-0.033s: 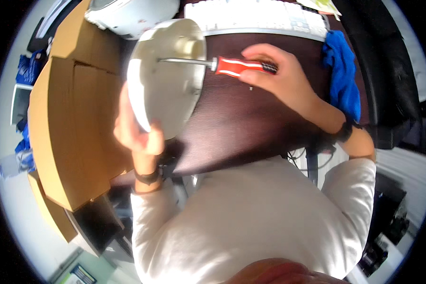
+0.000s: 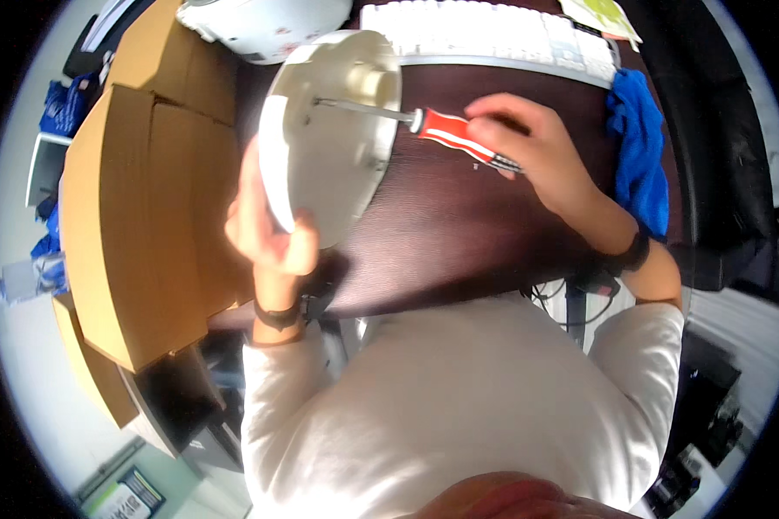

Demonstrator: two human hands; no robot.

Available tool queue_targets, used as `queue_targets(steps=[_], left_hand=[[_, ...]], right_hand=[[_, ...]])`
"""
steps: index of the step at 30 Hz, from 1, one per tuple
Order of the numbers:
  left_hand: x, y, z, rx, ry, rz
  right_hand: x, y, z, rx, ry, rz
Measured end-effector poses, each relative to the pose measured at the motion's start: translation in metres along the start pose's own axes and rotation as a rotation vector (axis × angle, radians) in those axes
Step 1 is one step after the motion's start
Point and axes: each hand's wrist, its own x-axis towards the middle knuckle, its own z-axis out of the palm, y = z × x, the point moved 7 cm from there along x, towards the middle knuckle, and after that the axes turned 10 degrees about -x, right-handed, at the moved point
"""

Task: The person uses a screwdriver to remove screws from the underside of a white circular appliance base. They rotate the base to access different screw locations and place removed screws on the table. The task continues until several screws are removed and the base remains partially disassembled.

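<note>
My left hand (image 2: 273,229) grips the lower left rim of a white, bowl-shaped plastic cover (image 2: 329,173), its thumb over the near edge. The cover is tipped up so that its hollow inside faces right, with a round raised boss (image 2: 370,85) near the far end. In my right hand (image 2: 532,143), thumb and fingers close round a screwdriver (image 2: 446,128) with a red, white and black handle. Its metal shaft reaches left into the cover, and the tip is at the inner wall; whether it sits in a screw I cannot tell. A tiny light-coloured piece (image 2: 475,166) lies beneath the handle.
A white keyboard (image 2: 493,35) lies at the back of the dark table (image 2: 441,233). Behind the cover stands a white rounded object (image 2: 268,30). A cardboard box (image 2: 147,225) borders the left side. On the right are a crumpled blue cloth (image 2: 639,156) and a black bag-like object (image 2: 710,130).
The screwdriver has tilted, its handle end swinging nearer to me, and my right fingers have shifted on the handle. The whole scene sits slightly farther right in the picture.
</note>
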Motion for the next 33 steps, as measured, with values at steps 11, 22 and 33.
queue_targets(steps=[11, 22, 33], left_hand=[[0.002, -0.005, -0.006, -0.01, 0.035, 0.019], [0.004, 0.0, -0.004, 0.017, 0.032, 0.097], [0.002, 0.0, -0.004, 0.013, 0.033, 0.075]], right_hand=[[-0.019, 0.008, 0.002, 0.551, 0.249, 0.111], [-0.019, -0.047, -0.023, -0.294, 0.237, -0.304], [-0.024, -0.024, -0.015, 0.064, 0.186, -0.138]])
